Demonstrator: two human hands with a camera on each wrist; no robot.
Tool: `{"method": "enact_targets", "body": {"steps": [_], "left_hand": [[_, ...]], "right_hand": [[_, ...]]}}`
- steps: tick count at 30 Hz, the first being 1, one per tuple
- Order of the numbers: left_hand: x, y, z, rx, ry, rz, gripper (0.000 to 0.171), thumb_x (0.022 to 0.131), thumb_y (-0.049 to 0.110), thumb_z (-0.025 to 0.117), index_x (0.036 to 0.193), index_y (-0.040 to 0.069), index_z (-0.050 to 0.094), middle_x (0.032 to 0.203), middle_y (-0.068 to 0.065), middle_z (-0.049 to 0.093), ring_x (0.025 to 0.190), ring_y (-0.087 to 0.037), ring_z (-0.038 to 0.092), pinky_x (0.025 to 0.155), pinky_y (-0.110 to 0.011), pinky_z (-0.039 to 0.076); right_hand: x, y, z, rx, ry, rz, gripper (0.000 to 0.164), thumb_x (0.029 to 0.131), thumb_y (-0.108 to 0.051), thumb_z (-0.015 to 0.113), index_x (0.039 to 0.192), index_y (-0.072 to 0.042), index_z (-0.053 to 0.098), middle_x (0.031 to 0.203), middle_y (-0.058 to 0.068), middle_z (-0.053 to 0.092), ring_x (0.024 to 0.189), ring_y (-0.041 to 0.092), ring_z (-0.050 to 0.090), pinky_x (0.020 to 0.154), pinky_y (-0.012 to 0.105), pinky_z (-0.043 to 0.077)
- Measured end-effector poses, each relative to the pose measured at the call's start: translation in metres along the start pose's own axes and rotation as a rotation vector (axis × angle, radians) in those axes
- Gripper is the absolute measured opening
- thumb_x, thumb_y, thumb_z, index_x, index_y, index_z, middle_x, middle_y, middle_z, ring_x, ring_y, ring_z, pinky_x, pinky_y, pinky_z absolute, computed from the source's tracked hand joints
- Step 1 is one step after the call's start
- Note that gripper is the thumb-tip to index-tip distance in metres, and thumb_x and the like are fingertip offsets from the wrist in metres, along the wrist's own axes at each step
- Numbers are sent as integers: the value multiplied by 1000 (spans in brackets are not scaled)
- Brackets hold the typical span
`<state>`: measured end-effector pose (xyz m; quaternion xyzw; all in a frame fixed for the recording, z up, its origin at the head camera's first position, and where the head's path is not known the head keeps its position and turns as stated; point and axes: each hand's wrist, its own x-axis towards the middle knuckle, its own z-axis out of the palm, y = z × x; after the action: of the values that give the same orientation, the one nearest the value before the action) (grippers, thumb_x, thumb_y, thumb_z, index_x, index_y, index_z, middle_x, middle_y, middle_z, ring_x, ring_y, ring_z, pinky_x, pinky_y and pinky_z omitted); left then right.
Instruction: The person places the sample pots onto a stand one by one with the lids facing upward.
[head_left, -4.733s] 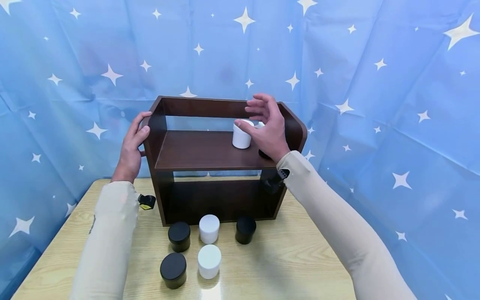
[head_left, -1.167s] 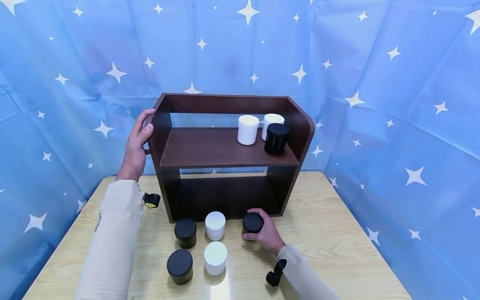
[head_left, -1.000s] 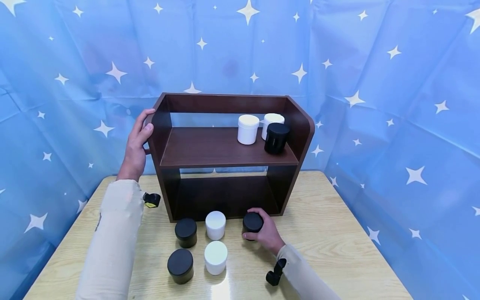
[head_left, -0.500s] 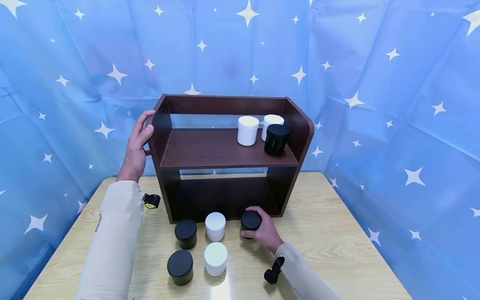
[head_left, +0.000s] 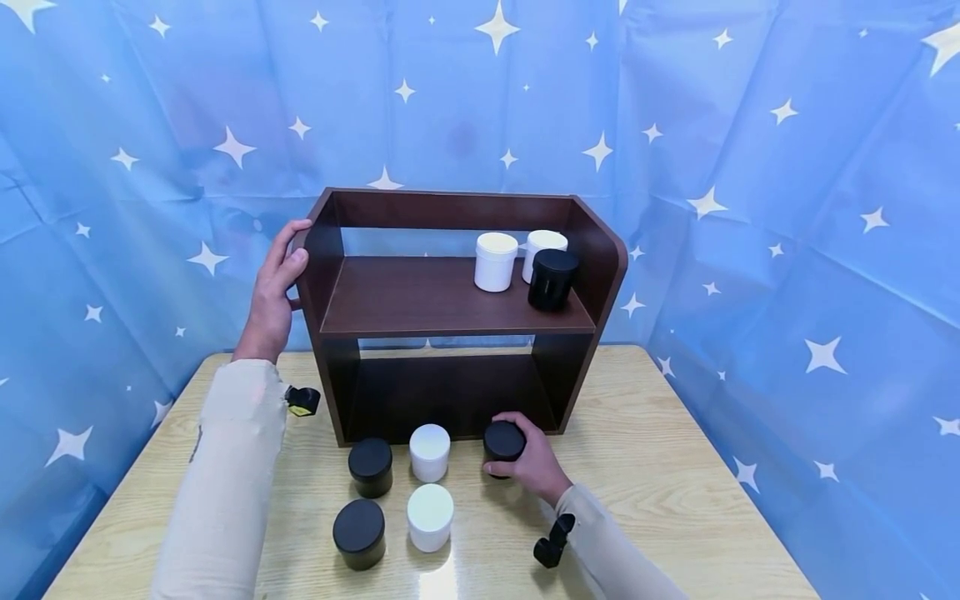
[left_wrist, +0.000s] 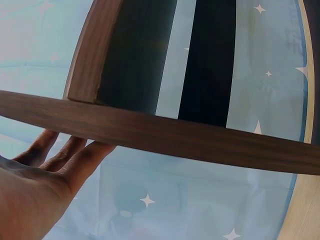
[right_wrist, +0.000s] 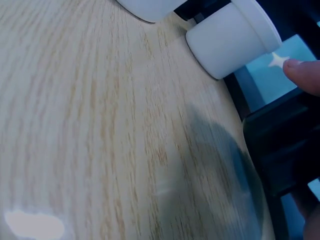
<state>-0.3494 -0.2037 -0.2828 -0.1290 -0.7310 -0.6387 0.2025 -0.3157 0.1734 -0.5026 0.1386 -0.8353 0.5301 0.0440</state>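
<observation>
My right hand point(head_left: 534, 465) has thumb and fingers on either side of a black lidded jar point(head_left: 504, 443), gripping it at the front edge of a dark brown two-tier shelf point(head_left: 459, 293). In the right wrist view, that black jar point(right_wrist: 282, 145) is close to the camera, with only part of the hand showing. My left hand point(head_left: 268, 292) rests against the shelf's left side panel. From the left wrist view, its fairly straight fingers point(left_wrist: 82, 162) touch the panel's outer face. On the upper tier stand two white jars point(head_left: 495, 262) and a black jar point(head_left: 553, 279).
Left of my right hand, two black jars point(head_left: 371, 467) and two white jars point(head_left: 430, 452) stand on the light wooden table point(head_left: 645, 467). The white jars point(right_wrist: 232, 37) also show in the right wrist view. A blue star-patterned curtain point(head_left: 450, 100) hangs behind.
Since the oldest frame, my right hand has come down from the upper tier to the black jar in front of the shelf. Over the last second little has moved; the left hand stays put.
</observation>
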Motion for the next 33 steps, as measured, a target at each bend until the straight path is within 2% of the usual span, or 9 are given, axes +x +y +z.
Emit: {"method": "enact_targets", "body": {"steps": [5, 12, 20, 29, 33], "left_hand": [[0, 0, 0, 1, -1, -9, 48, 102, 55, 35, 149, 45, 38, 159, 1, 33, 135, -24, 35, 109, -74, 28], [0, 0, 0, -4, -3, -11, 48, 102, 55, 35, 149, 46, 38, 158, 0, 34, 133, -23, 37, 108, -71, 29], [0, 0, 1, -4, -3, -10, 48, 102, 55, 35, 148, 46, 38, 158, 0, 35, 133, -24, 37, 108, -72, 29], [0, 2, 1, -6, -3, -7, 48, 101, 55, 36, 149, 46, 38, 158, 0, 34, 134, -24, 35, 108, -72, 28], [0, 1, 1, -2, -3, -8, 48, 102, 55, 36, 149, 46, 38, 159, 0, 34, 135, -24, 35, 108, -73, 28]], "right_hand": [[-2, -4, -3, -2, -12, -9, 71, 62, -8, 95, 125, -13, 62, 121, 4, 67, 109, 19, 59, 99, 39, 43], [-4, -13, -7, -23, -30, -10, 69, 63, -10, 94, 122, -25, 63, 124, 2, 66, 110, 20, 60, 98, 39, 44], [-4, -25, -12, -45, -68, -46, 69, 63, -10, 94, 124, -22, 63, 125, 4, 66, 111, 20, 59, 99, 39, 44], [3, -49, -30, -30, -149, -81, 70, 64, -15, 95, 123, -32, 62, 125, -3, 66, 114, 21, 60, 103, 44, 44], [7, -59, -40, -37, -183, -108, 68, 66, -18, 94, 125, -28, 61, 126, -3, 66, 117, 22, 59, 105, 47, 43]]}}
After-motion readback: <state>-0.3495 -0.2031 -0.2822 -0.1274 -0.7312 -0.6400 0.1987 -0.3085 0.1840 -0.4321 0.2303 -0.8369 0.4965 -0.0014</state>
